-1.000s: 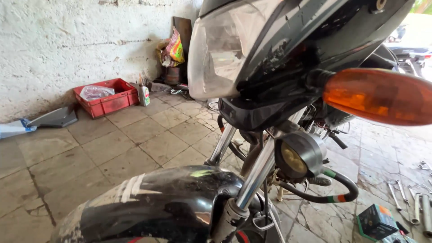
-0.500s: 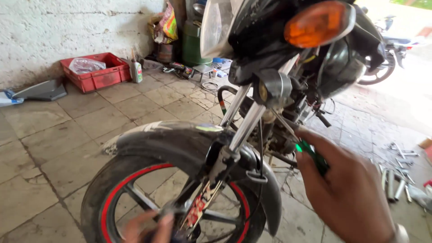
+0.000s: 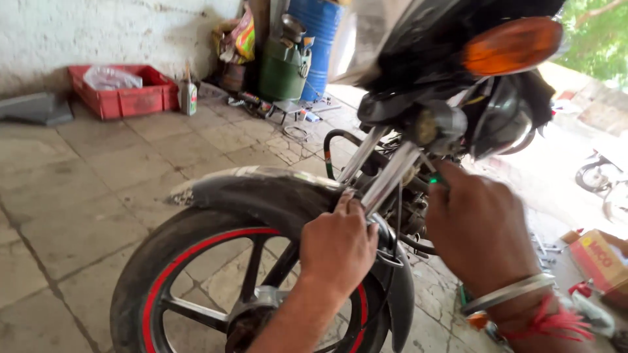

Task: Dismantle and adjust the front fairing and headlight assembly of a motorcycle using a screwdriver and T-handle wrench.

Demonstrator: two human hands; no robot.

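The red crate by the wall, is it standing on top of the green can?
No, the red crate stands on the tiled floor by the white wall, well apart from the green can.

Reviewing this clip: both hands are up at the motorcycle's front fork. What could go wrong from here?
1. The left hand grips where the front fender meets the fork tube; if the wheel or bars turn, fingers could get pinched.
2. The right hand holds a green-handled tool among cables near the fork; a slip could nick them or the other hand.
3. Loose tools lie on the floor beside the bike, a tripping hazard.
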